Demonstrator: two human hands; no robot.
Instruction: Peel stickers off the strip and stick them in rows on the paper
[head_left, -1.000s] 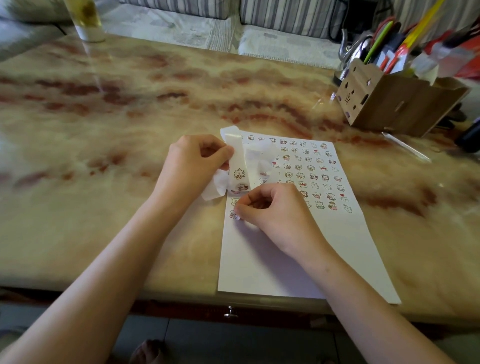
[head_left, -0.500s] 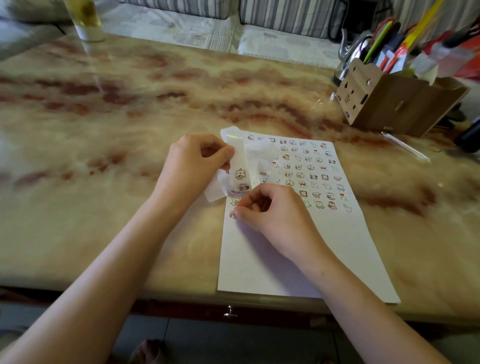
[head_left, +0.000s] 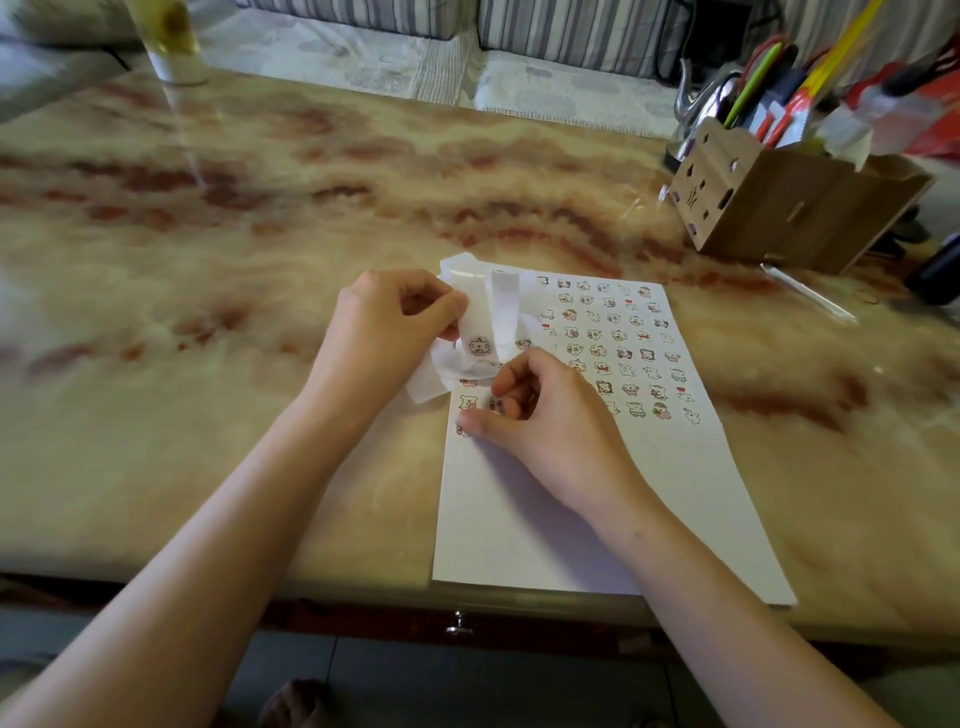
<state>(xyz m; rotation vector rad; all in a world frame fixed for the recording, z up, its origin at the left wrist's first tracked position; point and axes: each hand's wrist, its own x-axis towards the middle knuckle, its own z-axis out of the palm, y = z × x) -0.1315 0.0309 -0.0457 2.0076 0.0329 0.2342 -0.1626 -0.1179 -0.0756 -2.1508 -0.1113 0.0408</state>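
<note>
Strip (head_left: 504, 306) stays pinched in left fingers (head_left: 451, 312); curled right fingers (head_left: 511, 383) have barely moved over the paper (head_left: 519, 530).

I'm looking at a glossy stone-patterned table top (head_left: 260, 234), cream with red-brown veins. A white rectangular sheet of paper (head_left: 509, 519) lies flat on it, its near edge at the table's front edge. The sheet's far half carries rows of small cartoon stickers (head_left: 623, 353). At the far right stands a brown wooden pen holder (head_left: 769, 208) full of pens, with a clear thin pen (head_left: 808, 293) lying just in front. A glass of yellowish liquid (head_left: 171, 52) stands far left.
</note>
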